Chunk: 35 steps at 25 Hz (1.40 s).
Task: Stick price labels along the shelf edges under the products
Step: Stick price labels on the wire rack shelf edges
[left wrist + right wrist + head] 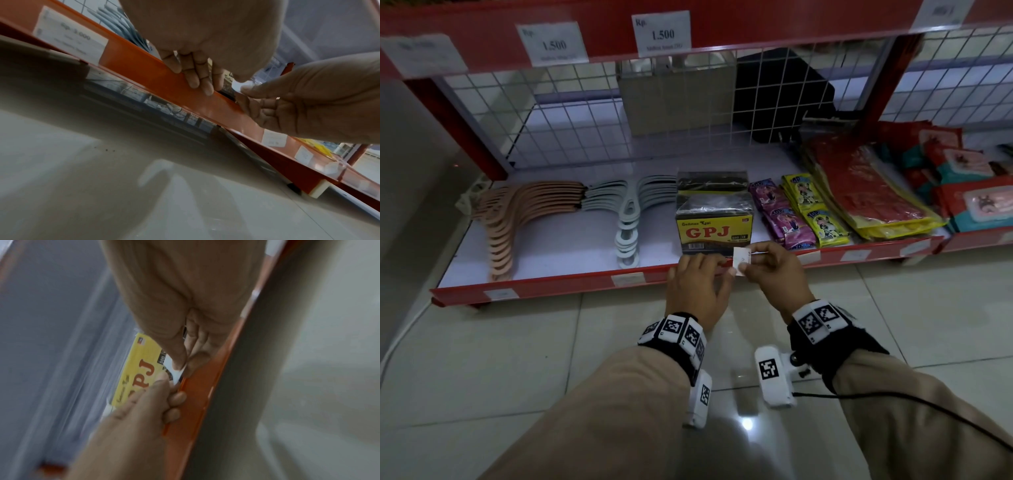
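A shop: red shelving (pixel 551 284) with price tags (pixel 661 34) and packaged goods (pixel 714 226).

Red shelf edge (pixel 571 286); white label (pixel 742 259); yellow/black GPJ box (pixel 714 233); beige, grey hangers (pixel 517 212).
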### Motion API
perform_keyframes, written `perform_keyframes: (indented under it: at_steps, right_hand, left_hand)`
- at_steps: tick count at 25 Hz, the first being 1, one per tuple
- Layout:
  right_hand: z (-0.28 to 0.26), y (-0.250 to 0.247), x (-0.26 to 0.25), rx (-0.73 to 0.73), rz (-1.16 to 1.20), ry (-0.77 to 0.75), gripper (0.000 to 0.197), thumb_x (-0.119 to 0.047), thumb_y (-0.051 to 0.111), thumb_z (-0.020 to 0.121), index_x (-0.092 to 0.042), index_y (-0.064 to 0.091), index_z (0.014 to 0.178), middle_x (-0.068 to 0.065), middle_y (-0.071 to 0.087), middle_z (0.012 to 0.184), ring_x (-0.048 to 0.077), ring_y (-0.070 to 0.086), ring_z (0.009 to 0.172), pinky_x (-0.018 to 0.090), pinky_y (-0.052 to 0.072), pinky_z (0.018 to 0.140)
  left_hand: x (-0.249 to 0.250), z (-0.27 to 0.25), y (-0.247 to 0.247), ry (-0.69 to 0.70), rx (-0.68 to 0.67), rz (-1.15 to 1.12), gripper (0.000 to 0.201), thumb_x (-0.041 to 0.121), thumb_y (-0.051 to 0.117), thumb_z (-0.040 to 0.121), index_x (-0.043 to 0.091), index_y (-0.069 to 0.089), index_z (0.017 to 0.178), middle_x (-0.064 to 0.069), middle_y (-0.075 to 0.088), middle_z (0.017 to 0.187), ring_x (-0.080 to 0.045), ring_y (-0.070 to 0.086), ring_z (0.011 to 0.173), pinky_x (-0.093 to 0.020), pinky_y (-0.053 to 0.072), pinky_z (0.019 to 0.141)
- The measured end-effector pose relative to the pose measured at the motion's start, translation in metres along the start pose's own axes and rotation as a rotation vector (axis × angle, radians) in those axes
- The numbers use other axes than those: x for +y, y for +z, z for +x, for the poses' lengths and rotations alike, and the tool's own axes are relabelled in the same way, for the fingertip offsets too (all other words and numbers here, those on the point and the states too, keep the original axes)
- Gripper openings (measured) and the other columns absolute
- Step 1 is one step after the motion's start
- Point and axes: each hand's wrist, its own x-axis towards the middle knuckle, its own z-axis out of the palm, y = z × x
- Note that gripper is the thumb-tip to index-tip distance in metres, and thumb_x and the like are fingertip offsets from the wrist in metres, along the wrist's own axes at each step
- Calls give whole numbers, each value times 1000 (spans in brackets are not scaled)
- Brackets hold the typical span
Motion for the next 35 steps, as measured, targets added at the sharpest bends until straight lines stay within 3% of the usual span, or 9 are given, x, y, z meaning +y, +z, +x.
perform_keyframes:
  at_steps: [3,7,11,14,16,19,24,29,35]
  right_hand:
    - [-7,7,-5,-48,250,115,31,14,62,82,0,55,109,12,64,85,17,62,75,21,55,67]
    - [-8,9,-5,-84,115,78,24,9,61,84,-2,59,106,22,64,90,24,63,81,37,57,75]
    - [-1,-5,-7,-99,-361,-228,11,-6,66,86,-11,69,96,-1,64,73,10,61,68,23,49,66]
    - [5,-17,-7,-126,-581,-289,13,-9,66,86,-14,69,96,3,70,79,16,65,73,28,51,70]
    - [8,-20,-6,-93,-591,-297,10,-8,64,87,-14,68,94,1,70,80,16,65,74,26,50,70]
    - [9,-14,-5,-22,-485,-345,9,-6,62,88,-15,66,87,0,67,85,16,62,79,13,44,67]
    - [7,1,3,-2,-530,-406,9,-6,62,87,-12,67,90,6,66,92,27,56,90,40,47,78]
    - [9,3,8,-17,-651,-420,10,-11,65,86,-14,72,92,5,69,89,28,50,94,36,42,79]
    - [9,1,11,-20,-769,-515,12,-10,69,82,-12,70,94,8,64,91,31,50,90,39,43,77]
  left_hand:
    - [-1,0,-1,-8,-12,-7,35,47,38,97,25,59,114,4,60,112,-21,47,109,-37,34,88]
    - [-5,0,0,18,-21,18,21,37,47,96,23,59,106,4,57,110,-21,44,109,-35,28,82]
    - [-4,1,-2,26,-13,49,19,37,46,95,26,60,102,7,56,107,-19,44,106,-32,22,79]
    - [-5,1,-5,54,-7,65,17,37,47,94,28,61,100,8,57,104,-17,46,103,-31,21,79]
    - [-7,2,-8,92,-16,99,18,33,48,93,26,62,102,7,59,104,-18,50,100,-32,25,83]
    - [-11,7,-15,114,-21,167,22,29,47,91,24,61,107,4,61,104,-19,54,97,-33,27,86]
    - [-12,-1,-14,76,15,183,22,28,48,89,24,59,108,5,61,103,-19,53,97,-34,27,87]
    - [-12,2,-13,33,-21,138,37,31,49,90,25,49,125,6,58,112,-18,48,107,-35,29,88]
    - [-12,2,-10,81,-69,300,29,41,44,92,25,54,115,0,49,114,-22,43,107,-37,30,87]
